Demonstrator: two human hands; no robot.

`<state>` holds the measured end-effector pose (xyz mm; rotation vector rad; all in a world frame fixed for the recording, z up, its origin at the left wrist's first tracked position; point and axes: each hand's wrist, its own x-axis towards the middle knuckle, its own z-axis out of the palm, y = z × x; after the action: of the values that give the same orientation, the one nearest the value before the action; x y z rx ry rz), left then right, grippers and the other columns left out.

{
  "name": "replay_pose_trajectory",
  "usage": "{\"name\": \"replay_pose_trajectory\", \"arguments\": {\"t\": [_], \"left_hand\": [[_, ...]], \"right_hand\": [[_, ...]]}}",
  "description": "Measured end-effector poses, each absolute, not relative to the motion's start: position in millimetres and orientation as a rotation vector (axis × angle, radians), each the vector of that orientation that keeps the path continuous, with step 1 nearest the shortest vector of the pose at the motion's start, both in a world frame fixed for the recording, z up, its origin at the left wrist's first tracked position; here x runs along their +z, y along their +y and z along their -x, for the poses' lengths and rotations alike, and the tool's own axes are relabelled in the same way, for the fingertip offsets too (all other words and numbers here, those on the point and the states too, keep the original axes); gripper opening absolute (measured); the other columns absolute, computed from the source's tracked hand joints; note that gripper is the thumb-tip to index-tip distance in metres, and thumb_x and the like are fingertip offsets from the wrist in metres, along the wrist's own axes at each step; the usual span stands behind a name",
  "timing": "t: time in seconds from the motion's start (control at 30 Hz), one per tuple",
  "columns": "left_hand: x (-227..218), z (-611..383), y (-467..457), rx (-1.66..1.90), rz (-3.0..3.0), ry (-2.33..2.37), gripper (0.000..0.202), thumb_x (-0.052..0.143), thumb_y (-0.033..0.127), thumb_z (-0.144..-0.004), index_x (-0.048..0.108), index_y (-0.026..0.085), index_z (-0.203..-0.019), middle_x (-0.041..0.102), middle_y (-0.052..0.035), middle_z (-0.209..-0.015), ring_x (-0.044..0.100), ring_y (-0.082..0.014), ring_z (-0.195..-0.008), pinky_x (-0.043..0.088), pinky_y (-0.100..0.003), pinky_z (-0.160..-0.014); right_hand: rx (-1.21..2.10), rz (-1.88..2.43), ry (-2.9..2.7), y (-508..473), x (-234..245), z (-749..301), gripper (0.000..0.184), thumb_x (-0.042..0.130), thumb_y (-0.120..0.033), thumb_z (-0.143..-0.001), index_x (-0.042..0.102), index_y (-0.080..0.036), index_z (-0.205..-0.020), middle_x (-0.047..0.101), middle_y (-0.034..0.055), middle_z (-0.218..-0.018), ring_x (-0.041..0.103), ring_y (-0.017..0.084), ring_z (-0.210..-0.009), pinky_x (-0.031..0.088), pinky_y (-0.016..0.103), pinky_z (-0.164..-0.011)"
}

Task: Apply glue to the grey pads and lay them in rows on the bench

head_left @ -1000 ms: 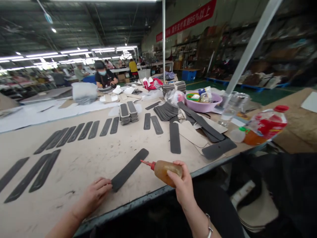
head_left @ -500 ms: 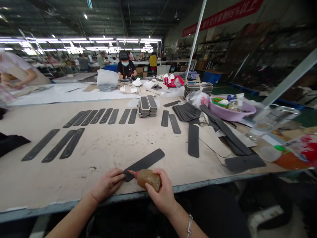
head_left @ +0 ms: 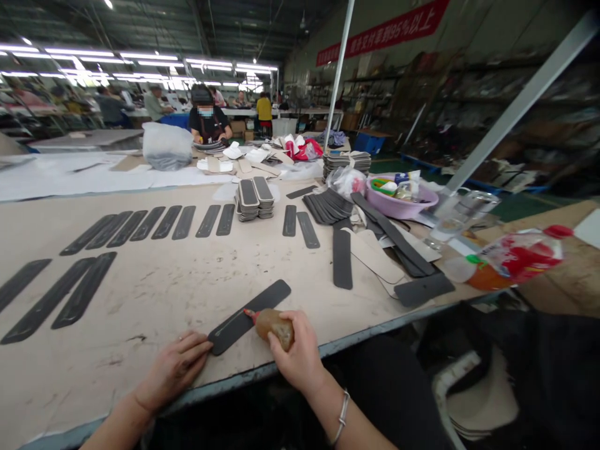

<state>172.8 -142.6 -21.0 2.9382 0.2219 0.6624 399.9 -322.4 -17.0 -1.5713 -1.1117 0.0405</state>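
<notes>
A dark grey strip with rounded ends lies slantwise on the table in front of me. My left hand rests flat on the tabletop, its fingertips touching the near left end of that strip. In my right hand is a squeeze glue bottle, amber-brown with a red nozzle, tipped to the left. Its tip meets the strip's surface around the middle. A thin glossy line runs along the strip's left part, from the nozzle toward my left hand.
Several dark strips with glossy outlines lie in rows on the left. Beyond are stacked pale-edged pieces. To the right are a fan of dark strips, a purple basin, a clear jug and a drink bottle. A person works opposite.
The nozzle has moved along the strip, away from my left hand, and a glossy line now shows behind it. My view has turned to the right.
</notes>
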Motion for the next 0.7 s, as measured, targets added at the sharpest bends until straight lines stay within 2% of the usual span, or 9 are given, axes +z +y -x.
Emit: {"name": "replay_pose_trajectory", "arguments": {"t": [0.4, 0.7], "left_hand": [[-27, -175, -134, 0.780, -2.974, 0.163, 0.019, 0.050, 0.023, -0.090, 0.068, 0.019, -0.094, 0.070, -0.0056, -0.089, 0.065, -0.0140, -0.083, 0.054, -0.021, -0.078], [-12, -181, -148, 0.663, -2.922, 0.209, 0.023, 0.044, 0.016, -0.092, 0.067, 0.017, -0.093, 0.068, -0.0060, -0.086, 0.062, -0.0124, -0.079, 0.053, -0.024, -0.078]], "right_hand": [[-0.218, 1.754, -0.875, -324, -27, -457, 0.027, 0.058, -0.025, -0.078, 0.050, -0.020, -0.102, 0.057, 0.0063, -0.091, 0.058, 0.025, -0.086, 0.051, 0.040, -0.076], [0.220, 1.478, -1.049, -327, -14, -388, 0.031, 0.058, -0.021, -0.074, 0.049, -0.022, -0.104, 0.057, 0.0043, -0.092, 0.059, 0.021, -0.084, 0.051, 0.035, -0.075]]}}
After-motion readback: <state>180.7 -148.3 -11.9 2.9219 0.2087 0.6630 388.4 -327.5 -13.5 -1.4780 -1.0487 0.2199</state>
